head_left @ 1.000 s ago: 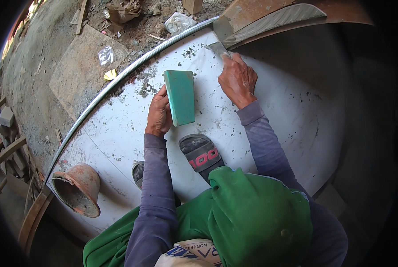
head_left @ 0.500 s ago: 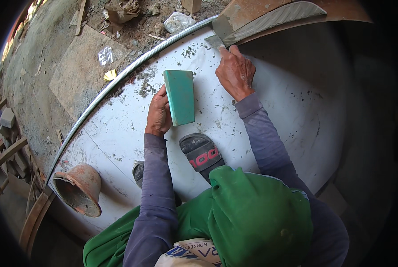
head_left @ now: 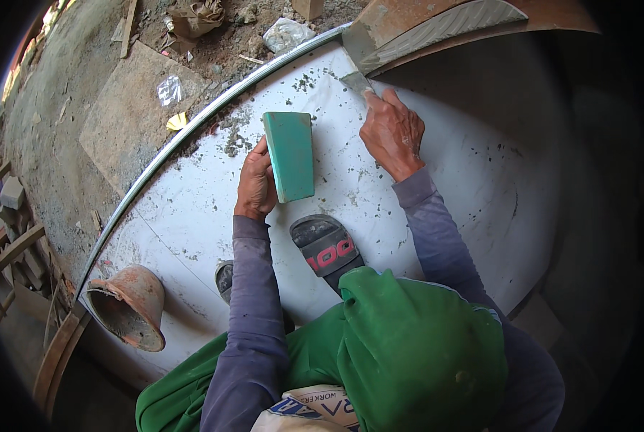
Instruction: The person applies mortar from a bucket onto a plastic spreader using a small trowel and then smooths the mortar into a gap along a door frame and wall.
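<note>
A green, flat, tapering board [head_left: 290, 156], probably a plastering float seen from its flat face, is held up by my left hand [head_left: 255, 181]. Its back and any handle are hidden. My right hand [head_left: 395, 135] is closed round a putty knife [head_left: 356, 81], whose grey blade points up and left. That blade is over the white sheet [head_left: 444, 209], close to the corner where the metal edge strip meets the wooden board. Grey crumbs of mortar [head_left: 233, 137] are scattered on the sheet beyond the green board.
A mortar-stained bucket [head_left: 136, 306] lies tipped on its side at the left. The metal edge strip [head_left: 192, 127] borders the sheet, with rubble and crumpled plastic [head_left: 287, 34] beyond. A wooden board [head_left: 397, 29] stands at the far right. My sandalled foot [head_left: 325, 248] is below the green board.
My right hand has drawn the putty knife a little toward me and to the right, away from the corner. My left hand and the green board have barely moved.
</note>
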`<state>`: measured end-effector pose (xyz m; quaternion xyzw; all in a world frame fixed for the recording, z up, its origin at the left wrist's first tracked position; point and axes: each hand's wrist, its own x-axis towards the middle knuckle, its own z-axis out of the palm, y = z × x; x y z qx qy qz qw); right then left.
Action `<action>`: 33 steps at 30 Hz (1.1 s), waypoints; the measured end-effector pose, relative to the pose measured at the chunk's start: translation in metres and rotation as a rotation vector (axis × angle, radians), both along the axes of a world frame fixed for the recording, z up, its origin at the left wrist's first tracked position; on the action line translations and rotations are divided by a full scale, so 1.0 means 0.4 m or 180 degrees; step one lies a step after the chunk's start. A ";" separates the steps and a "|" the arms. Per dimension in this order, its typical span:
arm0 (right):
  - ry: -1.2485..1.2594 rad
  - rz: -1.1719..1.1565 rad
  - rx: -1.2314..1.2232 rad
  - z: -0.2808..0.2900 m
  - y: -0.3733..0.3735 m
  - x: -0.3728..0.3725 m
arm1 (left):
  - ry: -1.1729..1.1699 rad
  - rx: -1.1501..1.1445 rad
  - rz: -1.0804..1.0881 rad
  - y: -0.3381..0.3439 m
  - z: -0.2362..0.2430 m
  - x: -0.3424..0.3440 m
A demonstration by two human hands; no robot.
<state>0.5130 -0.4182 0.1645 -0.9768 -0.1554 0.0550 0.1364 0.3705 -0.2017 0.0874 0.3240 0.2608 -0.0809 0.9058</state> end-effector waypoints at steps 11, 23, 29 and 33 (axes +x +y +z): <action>0.1054 0.0334 0.2501 0.054 -0.017 -0.174 | -0.0027 -0.1039 0.0478 -0.060 -0.020 0.006; 0.0758 0.0534 0.2521 0.070 -0.149 -0.193 | -0.0127 -0.1764 0.0960 -0.068 -0.040 -0.004; 0.3284 -0.0872 0.4260 0.115 -0.116 -0.190 | -0.0179 -0.1531 0.0738 -0.055 0.022 0.025; 0.4527 -0.1042 0.4602 0.058 -0.128 -0.189 | -0.0292 -0.1632 0.0934 -0.052 0.036 0.029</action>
